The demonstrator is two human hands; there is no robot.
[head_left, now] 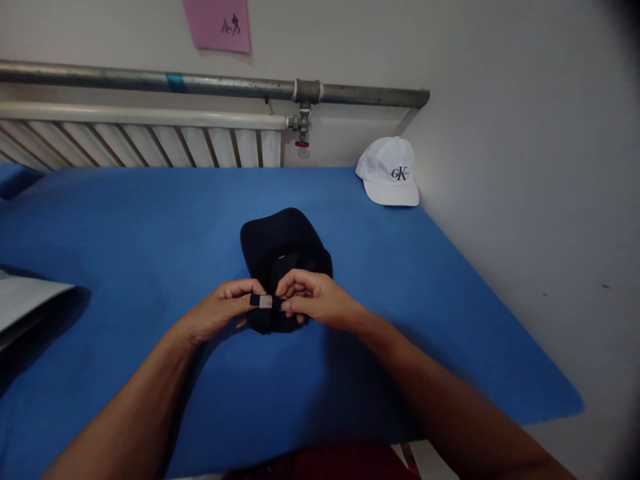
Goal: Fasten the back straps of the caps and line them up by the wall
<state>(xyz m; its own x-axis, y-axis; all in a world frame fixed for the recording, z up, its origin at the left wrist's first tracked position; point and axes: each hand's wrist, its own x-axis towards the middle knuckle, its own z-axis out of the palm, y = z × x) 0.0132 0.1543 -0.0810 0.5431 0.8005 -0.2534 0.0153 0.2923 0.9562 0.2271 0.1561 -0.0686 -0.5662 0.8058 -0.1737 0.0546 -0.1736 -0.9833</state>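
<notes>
A dark navy baseball cap (pixel 280 230) lies on the blue table, its brim pointing away from me and its inside facing up. At its near edge is the back strap with a metal buckle (pixel 265 302). My left hand (pixel 223 308) pinches the strap just left of the buckle, thumb on top. From the right, my right hand (pixel 317 300) is closed with thumb and forefinger on the dark strap beside the buckle. Part of the cap's rim is hidden behind my fingers.
A white cap (pixel 387 173) with black letters sits at the table's back right corner against the wall. A pale flat object (pixel 30 303) stands at the left edge. Behind the blue table (pixel 150 227) run a radiator (pixel 190 143), a pipe (pixel 240 87) and a red-handled valve (pixel 302 143).
</notes>
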